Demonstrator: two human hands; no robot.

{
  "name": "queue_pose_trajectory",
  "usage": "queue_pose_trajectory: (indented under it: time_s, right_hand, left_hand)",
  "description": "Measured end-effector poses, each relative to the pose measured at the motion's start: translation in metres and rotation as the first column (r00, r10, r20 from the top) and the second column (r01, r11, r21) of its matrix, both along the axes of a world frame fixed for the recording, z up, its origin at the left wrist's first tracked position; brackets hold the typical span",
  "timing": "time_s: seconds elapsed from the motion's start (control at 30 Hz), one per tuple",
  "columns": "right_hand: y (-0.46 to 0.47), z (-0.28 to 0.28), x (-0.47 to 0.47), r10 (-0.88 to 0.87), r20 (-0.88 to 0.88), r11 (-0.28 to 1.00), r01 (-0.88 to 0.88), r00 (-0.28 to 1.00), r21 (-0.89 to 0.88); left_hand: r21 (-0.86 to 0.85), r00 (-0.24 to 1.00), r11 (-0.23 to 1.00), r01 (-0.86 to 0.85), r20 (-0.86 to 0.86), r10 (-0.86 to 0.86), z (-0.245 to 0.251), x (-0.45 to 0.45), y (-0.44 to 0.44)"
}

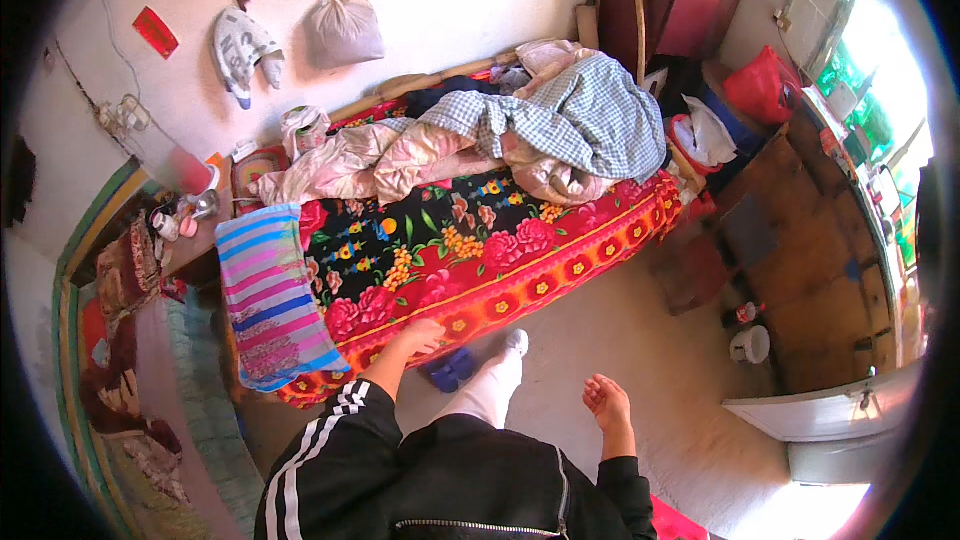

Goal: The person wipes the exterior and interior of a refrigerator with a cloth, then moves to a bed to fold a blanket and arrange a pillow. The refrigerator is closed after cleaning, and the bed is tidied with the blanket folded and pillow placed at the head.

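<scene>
My left hand point(421, 338) is held over the front edge of a bed, above its red floral bedspread point(517, 244), and holds nothing. Whether it touches the cloth I cannot tell. A striped pillow point(274, 300) lies left of that hand, at the bed's near left end. My right hand point(609, 399) hangs above the concrete floor point(600, 322), empty, its fingers loosely bent. Across the back of the bed sprawls a crumpled quilt, with a checked green-and-white side point(600, 116) and a pale pink side point(367, 157).
Blue slippers point(448, 370) lie on the floor beside the bed. At left, a small table point(191, 251) carries jars and a red-and-white container. A white bucket point(750, 345) stands at right before wooden cupboards point(817, 240), near an open white door point(817, 409). Bags hang on the wall.
</scene>
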State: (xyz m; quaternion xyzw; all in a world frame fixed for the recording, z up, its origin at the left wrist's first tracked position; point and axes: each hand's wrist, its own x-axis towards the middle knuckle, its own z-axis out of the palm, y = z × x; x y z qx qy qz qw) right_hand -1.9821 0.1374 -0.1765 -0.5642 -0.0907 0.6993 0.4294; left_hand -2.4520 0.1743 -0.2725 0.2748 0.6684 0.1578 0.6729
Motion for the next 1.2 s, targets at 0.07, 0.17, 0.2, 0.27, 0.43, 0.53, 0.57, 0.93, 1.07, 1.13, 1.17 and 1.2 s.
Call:
queue_pose_trajectory:
  time_s: [0.07, 0.17, 0.2, 0.27, 0.43, 0.53, 0.57, 0.93, 1.07, 1.13, 1.17, 1.2]
  right_hand:
    - [0.032, -0.001, 0.015, -0.017, 0.013, 1.0, 0.017, 1.0, -0.002]
    - [0.091, -0.013, 0.037, -0.029, 0.017, 0.999, 0.029, 0.999, -0.017]
    - [0.113, -0.021, 0.041, -0.025, 0.024, 0.999, 0.026, 0.999, -0.041]
    - [0.163, -0.042, 0.045, -0.005, 0.003, 0.998, 0.005, 1.0, -0.064]
    - [0.291, -0.098, 0.025, 0.117, 0.173, 0.958, -0.066, 0.978, -0.278]
    - [0.353, -0.119, 0.001, 0.22, 0.218, 0.94, -0.146, 0.951, -0.309]
    - [0.372, -0.123, -0.004, 0.229, 0.214, 0.939, -0.158, 0.95, -0.304]
    - [0.545, -0.233, -0.005, 0.291, 0.124, 0.921, -0.243, 0.949, -0.304]
    - [0.609, -0.269, -0.016, 0.093, 0.203, 0.921, -0.007, 0.975, -0.391]
    - [0.634, -0.278, -0.024, 0.098, 0.07, 0.959, -0.076, 0.993, -0.273]
    - [0.652, -0.287, -0.035, 0.076, 0.157, 0.94, -0.019, 0.985, -0.34]
    - [0.665, -0.292, -0.042, 0.048, 0.141, 0.934, 0.006, 0.989, -0.357]
  left_hand:
    - [0.006, 0.956, 0.969, -0.249, 0.162, 0.245, -0.003, 0.001, 0.039]
    - [-0.025, 0.875, 0.904, -0.428, 0.238, 0.421, -0.013, -0.003, 0.117]
    - [-0.012, 0.841, 0.867, -0.498, 0.235, 0.487, -0.018, -0.005, 0.147]
    - [0.001, 0.763, 0.803, -0.596, 0.311, 0.566, -0.032, -0.016, 0.214]
    - [-0.016, 0.545, 0.576, -0.817, 0.307, 0.78, -0.074, -0.036, 0.392]
    - [-0.033, 0.381, 0.425, -0.905, 0.387, 0.84, -0.086, -0.05, 0.487]
    - [-0.03, 0.33, 0.372, -0.928, 0.399, 0.856, -0.087, -0.052, 0.518]
    - [-0.09, -0.178, -0.154, -0.984, 0.557, 0.811, -0.103, -0.111, 0.676]
    - [-0.132, -0.083, 0.018, -0.991, 0.717, 0.692, -0.059, -0.138, 0.618]
    - [0.008, 0.082, 0.11, -0.994, 0.721, 0.688, -0.01, -0.155, 0.548]
    - [0.078, 0.131, 0.107, -0.991, 0.694, 0.708, 0.02, -0.17, 0.519]
    - [0.172, 0.237, 0.163, -0.971, 0.691, 0.683, 0.052, -0.184, 0.487]
